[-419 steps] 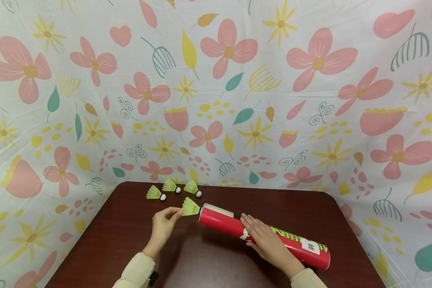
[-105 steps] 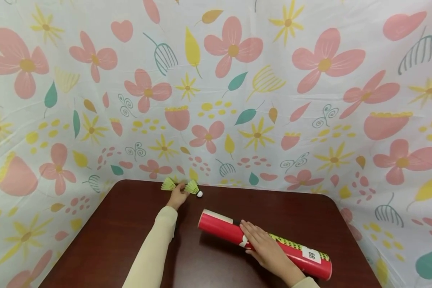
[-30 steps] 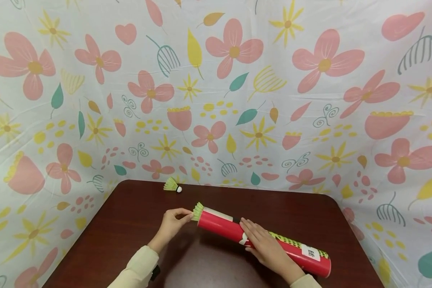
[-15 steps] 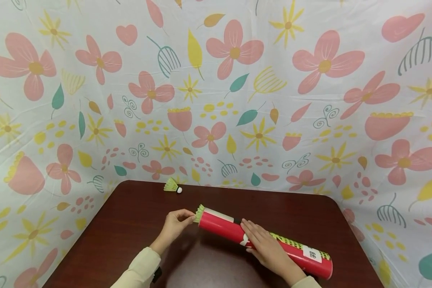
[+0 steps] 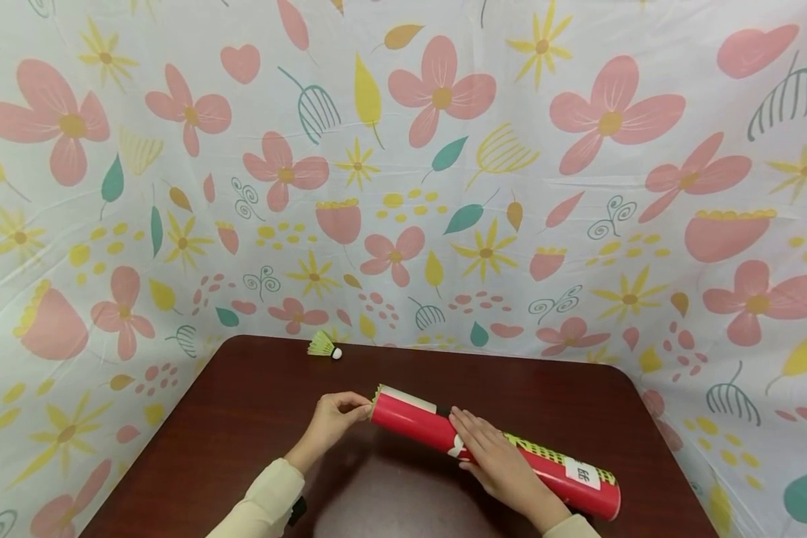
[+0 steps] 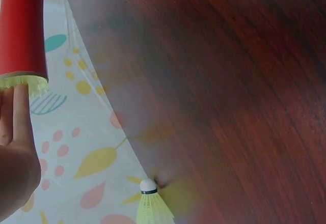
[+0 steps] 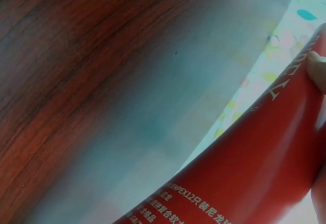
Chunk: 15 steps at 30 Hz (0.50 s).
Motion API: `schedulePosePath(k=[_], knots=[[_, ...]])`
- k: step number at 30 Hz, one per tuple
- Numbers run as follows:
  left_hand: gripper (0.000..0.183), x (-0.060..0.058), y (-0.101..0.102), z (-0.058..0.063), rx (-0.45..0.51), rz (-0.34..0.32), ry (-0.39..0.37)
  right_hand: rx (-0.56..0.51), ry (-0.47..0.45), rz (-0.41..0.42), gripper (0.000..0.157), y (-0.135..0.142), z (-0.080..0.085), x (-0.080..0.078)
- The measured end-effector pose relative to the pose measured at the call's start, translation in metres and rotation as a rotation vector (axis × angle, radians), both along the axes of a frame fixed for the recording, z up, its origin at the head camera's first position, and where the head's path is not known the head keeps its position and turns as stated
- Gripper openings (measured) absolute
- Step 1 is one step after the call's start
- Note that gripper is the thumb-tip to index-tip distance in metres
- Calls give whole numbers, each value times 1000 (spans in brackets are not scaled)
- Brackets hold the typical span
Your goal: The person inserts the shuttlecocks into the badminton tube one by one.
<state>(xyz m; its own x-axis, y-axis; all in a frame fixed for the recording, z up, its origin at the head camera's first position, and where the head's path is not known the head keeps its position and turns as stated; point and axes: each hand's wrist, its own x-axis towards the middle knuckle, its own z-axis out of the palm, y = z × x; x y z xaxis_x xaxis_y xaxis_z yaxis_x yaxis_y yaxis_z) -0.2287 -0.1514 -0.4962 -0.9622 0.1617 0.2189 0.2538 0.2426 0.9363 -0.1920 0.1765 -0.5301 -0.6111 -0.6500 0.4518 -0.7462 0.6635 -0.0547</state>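
Note:
A red shuttlecock tube (image 5: 410,420) lies slanted across the middle of the table, mouth toward the left. My right hand (image 5: 498,463) grips it around the middle from above, thumb on the near side. At the mouth, my left hand (image 5: 332,424) pinches the skirt of a yellow-green shuttlecock (image 6: 38,85) with its fingertips. Only the skirt's edge sticks out of the tube; the cork is hidden inside. Another yellow-green shuttlecock (image 5: 321,344), with a white cork, lies at the table's back left, beyond the left hand.
The dark red-brown wooden table (image 5: 255,403) has rounded back corners. Close behind it and at both sides hangs a white cloth (image 5: 390,202) printed with pink and yellow flowers. A dark wrist strap (image 5: 297,511) shows below the left sleeve.
Three more shuttlecocks have left the table's back left since the oldest frame. The latest shuttlecock has slid deeper into the tube, the left hand moving right with it. The right hand keeps its place.

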Motion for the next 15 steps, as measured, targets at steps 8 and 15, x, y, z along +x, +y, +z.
schedulePosePath(k=[8,15], knots=[[4,-10,-2,-11,-20,-55,38,12,-17,-6,94,-4,0,1],[7,-7,-4,8,-28,-132,-10,3,-25,-7,82,-4,2,0]])
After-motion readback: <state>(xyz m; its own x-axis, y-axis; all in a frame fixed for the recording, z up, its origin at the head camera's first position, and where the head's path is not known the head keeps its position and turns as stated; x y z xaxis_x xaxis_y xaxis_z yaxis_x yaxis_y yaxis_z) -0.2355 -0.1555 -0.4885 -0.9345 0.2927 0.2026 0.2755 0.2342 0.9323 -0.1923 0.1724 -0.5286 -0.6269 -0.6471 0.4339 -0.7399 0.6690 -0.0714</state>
